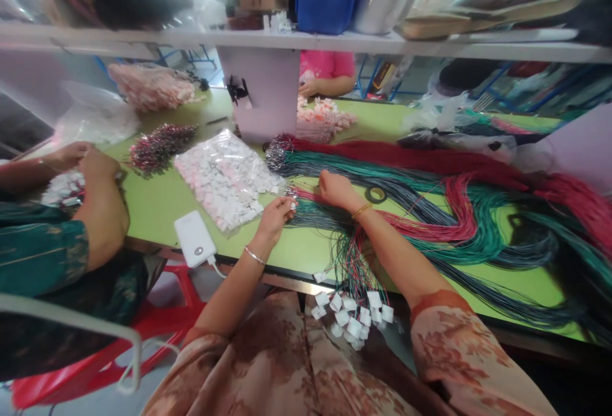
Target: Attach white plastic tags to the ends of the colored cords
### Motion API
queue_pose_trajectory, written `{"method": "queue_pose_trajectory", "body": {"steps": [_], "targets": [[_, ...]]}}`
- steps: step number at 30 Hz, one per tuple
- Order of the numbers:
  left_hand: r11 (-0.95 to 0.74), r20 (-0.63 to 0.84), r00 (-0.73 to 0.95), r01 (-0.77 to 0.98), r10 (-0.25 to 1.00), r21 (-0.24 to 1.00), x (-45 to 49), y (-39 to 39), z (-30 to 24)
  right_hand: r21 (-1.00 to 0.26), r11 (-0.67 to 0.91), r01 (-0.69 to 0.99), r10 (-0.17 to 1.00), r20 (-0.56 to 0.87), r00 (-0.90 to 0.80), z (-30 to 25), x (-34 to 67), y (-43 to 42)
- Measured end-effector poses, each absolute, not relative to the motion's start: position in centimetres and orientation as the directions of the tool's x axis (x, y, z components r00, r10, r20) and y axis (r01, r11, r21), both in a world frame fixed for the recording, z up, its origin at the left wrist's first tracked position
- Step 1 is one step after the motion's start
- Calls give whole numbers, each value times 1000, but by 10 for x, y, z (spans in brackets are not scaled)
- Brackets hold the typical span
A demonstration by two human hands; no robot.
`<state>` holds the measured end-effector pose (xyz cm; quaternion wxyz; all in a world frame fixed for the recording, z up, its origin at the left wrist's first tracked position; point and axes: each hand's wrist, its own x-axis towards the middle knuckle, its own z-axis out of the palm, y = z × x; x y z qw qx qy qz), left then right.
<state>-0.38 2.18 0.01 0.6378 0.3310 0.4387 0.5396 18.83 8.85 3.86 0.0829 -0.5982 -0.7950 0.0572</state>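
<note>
Standing by the bench, I am watching the person's left hand (276, 215) closing its thumb and fingertips on a small white plug (292, 204), the other fingers curling in loosely. The plug is sitting right at the fingertips, just short of the right hand (335, 188). That hand is lying knuckles-up on the wires (421, 212), its fingers bending down into the red and green strands; whether it is gripping a single strand I cannot tell.

To my eye, the work is going best if the right hand is drawing one strand clear of the bundle and holding it close to its tip, so it is not flexing, while the left is keeping the plug's opening turned squarely toward it. Loose neighbours are likely to be snagging otherwise.

Both forearms are reaching in from the table (157, 206) edge, wrists low, the left one angling inward with a bangle on it, the right one crossing over a fan of strands. Below that wrist, the plugged ends (354, 317) are hanging over the edge. Just beyond the left hand's knuckles a clear bag of plugs (224, 177) is lying open, a white power bank (195, 237) beside the forearm, a tape ring (376, 194) just past the right hand. Further out on the left-hand side a co-worker's hand (93, 164) is working separately
</note>
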Motion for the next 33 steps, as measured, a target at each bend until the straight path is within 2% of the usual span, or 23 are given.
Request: {"method": "queue_pose_trajectory", "body": {"steps": [2,6,9,12,17,22,27,33], "targets": [[197,-200,36,-406,979,893,-3,22,-1,-360,332,872,943,94,-320,45,181,88],[183,-187,33,-429,982,885,-4,23,-2,-646,464,606,870,203,-449,56,156,86],[169,-176,28,-454,984,875,-5,23,-2,-767,470,437,843,244,-479,58,143,81],[163,-167,37,-497,985,852,-6,23,0,-844,411,345,856,226,-466,54,145,73],[169,-160,64,-538,985,826,-5,24,2,-907,294,302,895,150,-421,39,157,57],[157,-143,67,-533,987,831,-4,23,3,-913,220,342,914,71,-400,28,158,51],[112,-115,21,-469,993,876,0,21,-1,-902,250,351,923,113,-367,22,151,48],[117,-136,-16,-418,991,901,-1,23,-6,-850,368,377,891,208,-403,19,153,41]]}}
